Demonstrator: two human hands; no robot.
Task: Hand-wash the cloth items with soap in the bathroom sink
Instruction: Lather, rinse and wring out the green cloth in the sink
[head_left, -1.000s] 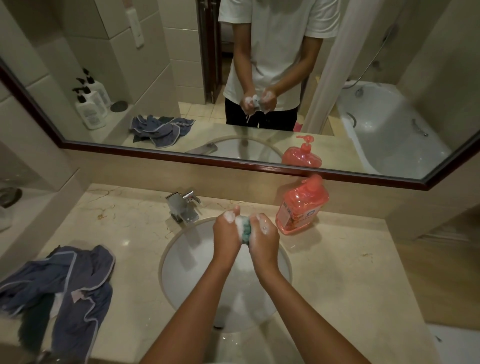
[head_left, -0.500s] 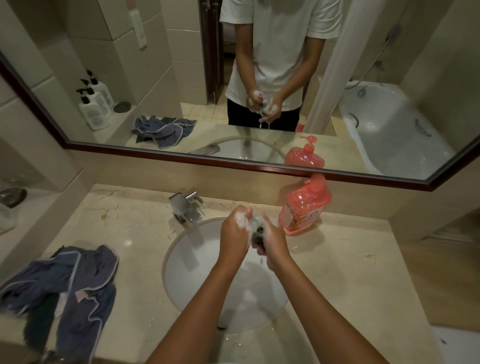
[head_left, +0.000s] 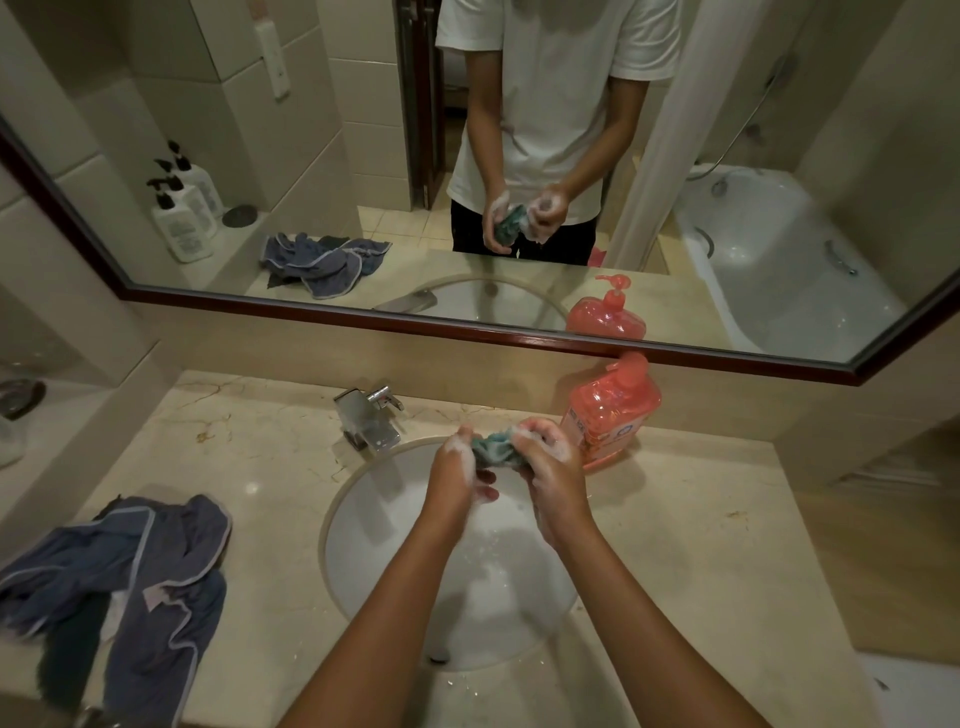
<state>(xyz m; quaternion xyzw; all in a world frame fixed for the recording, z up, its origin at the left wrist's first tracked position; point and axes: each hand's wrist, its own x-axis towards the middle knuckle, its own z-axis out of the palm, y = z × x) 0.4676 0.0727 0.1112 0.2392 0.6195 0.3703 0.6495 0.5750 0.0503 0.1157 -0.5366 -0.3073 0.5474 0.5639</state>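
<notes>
This is a bathroom, by the look of it in a hotel or a home. A round white sink (head_left: 363, 530) is sunk into a beige marble bench (head_left: 675, 519), with a chrome tap (head_left: 370, 415) behind it. A wide wood-framed mirror (head_left: 322, 312) runs along the tiled wall and reflects a white bathtub (head_left: 779, 270) with a shower hose (head_left: 748, 119) and a pale curtain (head_left: 670, 130). White pump bottles (head_left: 182, 208) stand on a ledge in the reflection, and a red soap dispenser (head_left: 613, 410) stands beside the sink.
</notes>
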